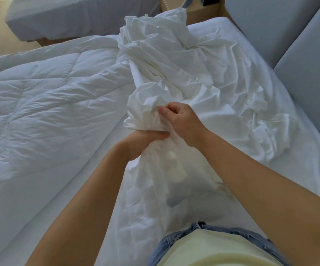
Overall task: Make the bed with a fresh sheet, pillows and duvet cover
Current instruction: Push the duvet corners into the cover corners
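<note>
A crumpled white duvet cover lies bunched across the head end of the bed and runs down toward me. My left hand grips a gathered bundle of it from below. My right hand pinches the same bundle from above, fingers curled into the cloth. The quilted white duvet is spread flat over the left part of the bed. A white sheet covers the mattress, which shows bare at the right and between the duvet and the cover. No pillows are in view.
A grey padded headboard runs along the right side. A wooden bedside unit stands at the top. A second bed with white bedding stands beyond a strip of wooden floor at top left.
</note>
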{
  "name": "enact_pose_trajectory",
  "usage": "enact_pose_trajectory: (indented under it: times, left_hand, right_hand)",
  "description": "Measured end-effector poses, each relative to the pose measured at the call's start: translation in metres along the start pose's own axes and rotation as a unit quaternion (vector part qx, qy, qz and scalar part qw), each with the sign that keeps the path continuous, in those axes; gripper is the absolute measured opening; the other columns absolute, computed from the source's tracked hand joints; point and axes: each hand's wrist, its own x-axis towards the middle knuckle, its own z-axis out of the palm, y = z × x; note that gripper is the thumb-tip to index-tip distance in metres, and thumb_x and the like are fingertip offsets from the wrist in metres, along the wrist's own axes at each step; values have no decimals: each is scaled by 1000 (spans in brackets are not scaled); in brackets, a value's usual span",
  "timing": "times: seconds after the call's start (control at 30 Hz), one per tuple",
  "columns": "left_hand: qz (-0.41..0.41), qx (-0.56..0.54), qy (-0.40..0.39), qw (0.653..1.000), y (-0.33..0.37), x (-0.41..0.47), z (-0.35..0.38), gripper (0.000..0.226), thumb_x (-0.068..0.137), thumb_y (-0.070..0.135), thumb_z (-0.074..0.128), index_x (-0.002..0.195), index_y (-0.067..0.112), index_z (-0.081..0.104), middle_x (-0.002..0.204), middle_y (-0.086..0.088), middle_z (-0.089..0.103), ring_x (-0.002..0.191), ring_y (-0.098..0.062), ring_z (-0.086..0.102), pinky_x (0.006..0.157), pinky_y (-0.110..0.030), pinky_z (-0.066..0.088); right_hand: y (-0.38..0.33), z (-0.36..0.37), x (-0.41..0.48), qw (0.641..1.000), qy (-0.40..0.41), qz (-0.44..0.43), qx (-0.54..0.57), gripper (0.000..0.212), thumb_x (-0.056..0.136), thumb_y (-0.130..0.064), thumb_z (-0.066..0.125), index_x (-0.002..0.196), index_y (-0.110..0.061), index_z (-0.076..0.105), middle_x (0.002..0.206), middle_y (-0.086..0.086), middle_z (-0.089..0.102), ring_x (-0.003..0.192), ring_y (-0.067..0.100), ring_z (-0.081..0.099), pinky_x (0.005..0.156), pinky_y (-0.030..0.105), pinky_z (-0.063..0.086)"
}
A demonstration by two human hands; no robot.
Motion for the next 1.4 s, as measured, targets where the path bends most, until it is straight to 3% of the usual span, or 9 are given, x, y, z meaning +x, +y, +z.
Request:
enact_pose_trajectory:
  times: [0.17, 0.4, 0.5, 0.63, 0.87, 1.03, 1.23, 1.3, 1.4]
  left_hand:
    - [39, -113, 16, 993, 3, -2, -17, 28, 76, 21, 64, 100, 7, 65, 88, -5, 72, 86, -19, 70, 66, -28, 55]
    - [-72, 56, -57, 994, -9, -2, 4, 51, 63, 36, 84, 108, 25, 63, 99, 2, 73, 96, -16, 69, 76, -29, 56]
    - [-6, 78, 0, 997, -11, 7, 19, 25, 74, 28, 78, 96, 31, 66, 85, 11, 73, 84, -6, 69, 65, -18, 54]
    - [47, -41, 114, 991, -17, 10, 11, 28, 84, 24, 70, 110, 26, 62, 101, 4, 71, 96, -15, 67, 75, -28, 56]
    - [-3, -106, -3, 994, -10, 1, 5, 33, 62, 17, 64, 94, 8, 66, 76, -5, 69, 71, -21, 68, 60, -29, 55]
    - [-48, -112, -46, 991, 9, 4, -3, 42, 56, 17, 61, 95, 3, 61, 87, -15, 58, 79, -28, 58, 75, -39, 47]
    - [-56, -137, -112, 983, 2, 5, -9, 58, 41, 13, 78, 97, 7, 69, 87, -12, 71, 80, -26, 70, 69, -37, 58]
    - [-68, -48, -100, 992, 5, 7, -2, 46, 50, 10, 79, 96, 9, 72, 92, -11, 72, 86, -26, 70, 73, -39, 57]
    - [-24, -123, -63, 990, 6, 8, -3, 27, 66, 13, 72, 93, 11, 73, 90, -9, 72, 83, -23, 70, 73, -35, 57]
  right_hand:
    - [24, -20, -22, 992, -95, 42, -72, 30, 93, -32, 58, 74, -9, 58, 54, -16, 45, 48, -2, 39, 48, 12, 34]
    - [2, -6, 2, 999, 42, -17, -22, 41, 97, -20, 52, 60, -19, 35, 49, -13, 32, 41, 0, 32, 44, 12, 30]
    - [-6, 4, 9, 999, -31, 15, -4, 36, 96, -23, 53, 62, -17, 45, 56, -12, 46, 55, 0, 46, 59, 13, 41]
    - [-3, -16, 12, 993, -47, 59, 95, 29, 97, -27, 53, 92, 1, 59, 87, 14, 57, 84, 26, 55, 88, 48, 50]
    - [0, -13, 11, 997, 62, -23, -34, 35, 94, -22, 57, 63, -12, 48, 56, -4, 40, 46, 0, 36, 49, 13, 35]
    - [-8, 4, 15, 999, 27, -45, 6, 34, 92, -18, 61, 58, -16, 55, 51, -13, 48, 48, -2, 45, 55, 12, 41]
    - [6, -6, 16, 999, 39, 13, 29, 20, 90, -21, 64, 75, -8, 71, 70, -2, 67, 68, 8, 62, 71, 28, 54]
    - [10, -7, 15, 999, 27, 9, 32, 22, 92, -24, 61, 75, -15, 69, 66, -13, 66, 65, 1, 62, 65, 17, 51]
    - [21, -22, 5, 997, -52, 47, -26, 43, 86, -53, 59, 94, -11, 64, 77, -12, 62, 67, 1, 58, 65, 14, 47]
